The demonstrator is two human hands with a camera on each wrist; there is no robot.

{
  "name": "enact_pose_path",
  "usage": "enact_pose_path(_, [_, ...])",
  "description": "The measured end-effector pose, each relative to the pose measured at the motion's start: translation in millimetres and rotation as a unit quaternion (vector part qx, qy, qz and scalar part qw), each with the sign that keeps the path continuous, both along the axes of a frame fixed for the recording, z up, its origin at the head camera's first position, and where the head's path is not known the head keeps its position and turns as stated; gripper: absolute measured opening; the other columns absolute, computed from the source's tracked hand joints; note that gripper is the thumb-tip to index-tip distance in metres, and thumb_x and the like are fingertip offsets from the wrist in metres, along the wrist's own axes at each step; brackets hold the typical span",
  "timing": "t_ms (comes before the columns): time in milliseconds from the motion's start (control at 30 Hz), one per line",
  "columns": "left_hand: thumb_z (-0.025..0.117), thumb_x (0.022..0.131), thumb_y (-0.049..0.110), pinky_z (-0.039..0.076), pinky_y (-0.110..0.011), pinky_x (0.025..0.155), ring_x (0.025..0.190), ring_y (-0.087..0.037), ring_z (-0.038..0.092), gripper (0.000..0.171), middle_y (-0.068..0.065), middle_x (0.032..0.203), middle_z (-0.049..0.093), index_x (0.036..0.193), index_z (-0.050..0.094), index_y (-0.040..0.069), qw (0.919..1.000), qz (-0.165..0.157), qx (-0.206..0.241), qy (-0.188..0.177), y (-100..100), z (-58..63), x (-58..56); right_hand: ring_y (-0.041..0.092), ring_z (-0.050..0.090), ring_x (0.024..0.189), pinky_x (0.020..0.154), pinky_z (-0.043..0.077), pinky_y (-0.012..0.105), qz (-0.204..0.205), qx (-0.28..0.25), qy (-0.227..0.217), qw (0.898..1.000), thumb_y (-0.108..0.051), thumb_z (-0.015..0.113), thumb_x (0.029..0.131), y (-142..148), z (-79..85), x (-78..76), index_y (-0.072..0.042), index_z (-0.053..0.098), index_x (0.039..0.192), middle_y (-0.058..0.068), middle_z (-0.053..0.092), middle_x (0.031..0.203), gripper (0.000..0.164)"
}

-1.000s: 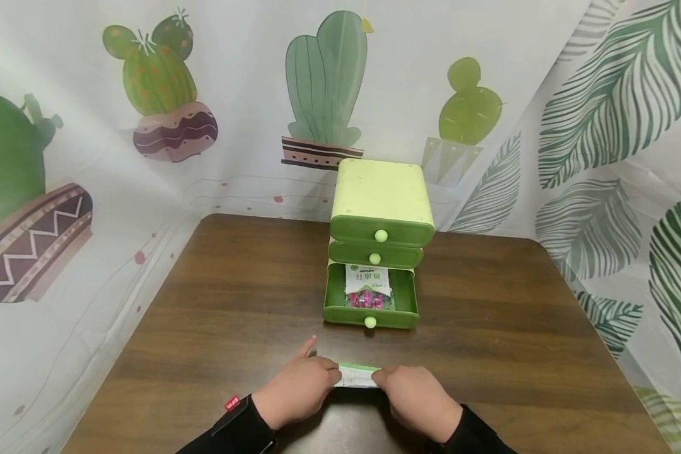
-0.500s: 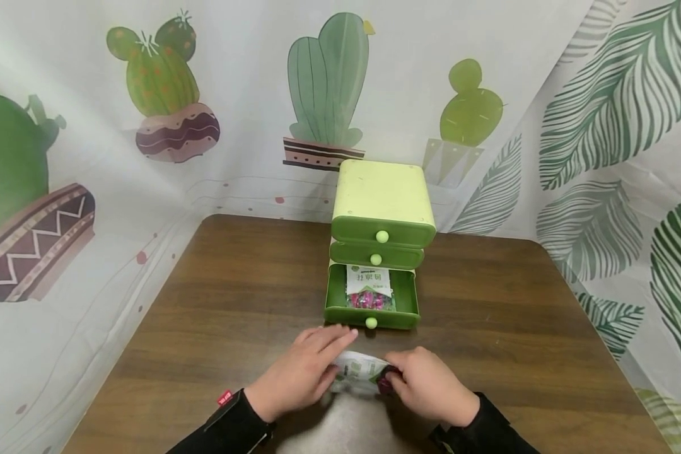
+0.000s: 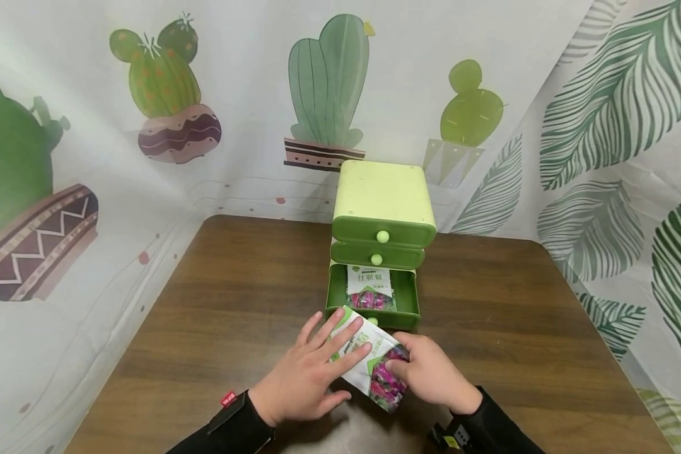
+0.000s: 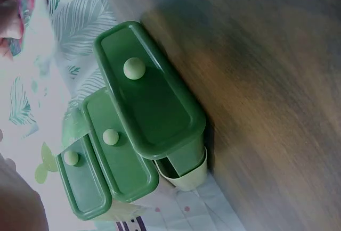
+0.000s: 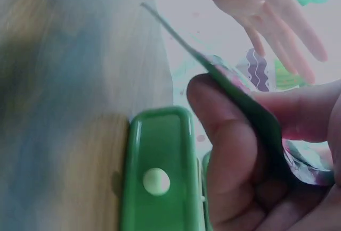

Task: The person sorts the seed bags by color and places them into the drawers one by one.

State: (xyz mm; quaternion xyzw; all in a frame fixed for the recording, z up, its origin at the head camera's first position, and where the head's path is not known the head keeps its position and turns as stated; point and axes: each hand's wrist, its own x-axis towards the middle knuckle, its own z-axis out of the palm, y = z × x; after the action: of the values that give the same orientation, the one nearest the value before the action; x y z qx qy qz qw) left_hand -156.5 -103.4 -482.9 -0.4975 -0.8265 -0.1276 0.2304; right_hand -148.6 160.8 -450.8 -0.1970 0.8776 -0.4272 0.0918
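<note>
My right hand [image 3: 434, 372] pinches the lower right end of a flat white-and-green pouch [image 3: 383, 384] with pink-purple contents, thumb on top. In the right wrist view, its fingers lie behind the pouch [image 5: 234, 90], which appears nearly edge-on. My left hand [image 3: 309, 375] is spread over the pouch's white upper part, fingers straight and apart. Just beyond, the lowest drawer [image 3: 411, 296] of a small cabinet [image 3: 383, 189] is pulled out. Inside it lies a similar pouch [image 3: 370, 284]. The held pouch overlaps the drawer's front and partly covers its knob.
Two more green drawers, the top one [image 3: 352, 230] and the middle one [image 3: 349, 253], sit above the pulled-out drawer, each with a round pale knob. The brown wooden table [image 3: 232, 284] ends at a cloth backdrop [image 3: 244, 94] printed with cacti and leaves.
The pouch has turned from edge-on between both hands to face up and slanted, raised toward the drawer. My left hand has let go of its end and spread its fingers; the right keeps hold.
</note>
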Motion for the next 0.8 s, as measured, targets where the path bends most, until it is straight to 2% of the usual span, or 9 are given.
enact_pose_path(100, [0.084, 0.075, 0.044, 0.013, -0.062, 0.113, 0.147, -0.041, 0.015, 0.097, -0.012, 0.164, 0.019, 0.156, 0.037, 0.018, 0.9998, 0.007, -0.006, 0.018, 1.5, -1.7, -0.9, 0.018, 0.062, 0.052, 0.047, 0.053, 0.037, 0.007, -0.057, -0.062, 0.996, -0.013, 0.067, 0.094, -0.2, -1.8, -0.4, -0.005, 0.067, 0.110, -0.002, 0.066, 0.068, 0.018])
enact_pose_path(233, [0.081, 0.080, 0.046, 0.015, -0.063, 0.112, 0.147, -0.038, 0.019, 0.091, -0.009, 0.161, 0.029, 0.155, 0.038, 0.018, 0.9992, 0.010, -0.018, 0.035, 3.4, -3.0, -2.6, 0.024, 0.063, 0.049, 0.044, 0.053, 0.044, 0.016, -0.120, -0.131, 0.984, -0.014, 0.066, 0.096, 0.3, -4.2, -1.4, -0.002, 0.065, 0.113, 0.007, 0.068, 0.068, 0.021])
enact_pose_path(400, [0.072, 0.085, 0.049, 0.014, -0.065, 0.112, 0.146, -0.034, 0.024, 0.082, -0.008, 0.156, 0.038, 0.154, 0.041, 0.018, 0.9990, -0.004, -0.031, 0.031, 4.0, -3.8, -2.5, 0.015, 0.055, 0.045, 0.042, 0.049, 0.030, 0.034, -0.191, -0.186, 0.963, -0.014, 0.066, 0.097, 2.4, -6.2, -2.8, 0.005, 0.061, 0.118, 0.011, 0.067, 0.073, 0.029])
enact_pose_path(467, [0.073, 0.083, 0.047, 0.013, -0.065, 0.112, 0.146, -0.032, 0.026, 0.080, -0.007, 0.155, 0.040, 0.152, 0.044, 0.017, 0.9991, -0.002, -0.034, 0.027, 4.7, -3.8, -2.5, 0.009, 0.049, 0.044, 0.041, 0.043, 0.024, 0.060, -0.237, -0.220, 0.945, -0.013, 0.064, 0.098, 2.6, -8.1, -3.0, 0.008, 0.058, 0.118, 0.008, 0.064, 0.072, 0.030])
enact_pose_path(600, [0.082, 0.075, 0.031, 0.015, -0.064, 0.112, 0.143, -0.028, 0.034, 0.077, -0.003, 0.148, 0.050, 0.145, 0.054, 0.016, 0.9993, -0.002, -0.023, 0.031, 7.5, -2.7, -4.3, 0.001, 0.043, 0.045, 0.042, 0.036, 0.018, 0.116, -0.311, -0.303, 0.893, -0.012, 0.059, 0.101, 2.7, -11.3, -1.8, 0.007, 0.055, 0.115, -0.003, 0.058, 0.068, 0.024])
enact_pose_path(633, [0.084, 0.073, 0.026, 0.017, -0.064, 0.111, 0.141, -0.027, 0.038, 0.075, -0.002, 0.144, 0.054, 0.142, 0.057, 0.016, 0.9991, -0.004, -0.018, 0.038, 8.1, -2.1, -5.0, 0.001, 0.042, 0.045, 0.042, 0.035, 0.017, 0.124, -0.319, -0.320, 0.883, -0.011, 0.059, 0.101, 2.7, -11.6, -1.2, 0.006, 0.054, 0.114, -0.005, 0.057, 0.067, 0.022])
enact_pose_path(667, [0.084, 0.071, 0.021, 0.018, -0.065, 0.111, 0.138, -0.026, 0.041, 0.072, -0.001, 0.140, 0.057, 0.139, 0.060, 0.015, 0.9988, -0.008, -0.012, 0.047, 8.5, -1.6, -5.8, 0.000, 0.042, 0.045, 0.042, 0.034, 0.017, 0.129, -0.321, -0.329, 0.879, -0.011, 0.059, 0.101, 2.7, -11.6, -0.5, 0.004, 0.054, 0.113, -0.006, 0.056, 0.066, 0.020])
enact_pose_path(733, [0.083, 0.071, 0.016, 0.020, -0.064, 0.110, 0.133, -0.024, 0.048, 0.063, 0.000, 0.133, 0.063, 0.132, 0.065, 0.015, 0.9978, -0.014, -0.001, 0.065, 8.9, -0.4, -7.3, 0.000, 0.041, 0.045, 0.042, 0.034, 0.017, 0.127, -0.316, -0.330, 0.880, -0.012, 0.059, 0.101, 2.7, -11.2, 0.7, 0.004, 0.055, 0.113, -0.007, 0.054, 0.063, 0.020])
enact_pose_path(800, [0.082, 0.073, 0.016, 0.022, -0.064, 0.109, 0.129, -0.023, 0.052, 0.055, 0.002, 0.127, 0.066, 0.126, 0.068, 0.015, 0.9962, -0.020, 0.007, 0.085, 8.8, 1.0, -8.7, 0.002, 0.041, 0.044, 0.042, 0.034, 0.018, 0.120, -0.299, -0.322, 0.890, -0.014, 0.061, 0.100, 2.7, -10.2, 1.4, 0.005, 0.056, 0.114, -0.006, 0.053, 0.063, 0.024])
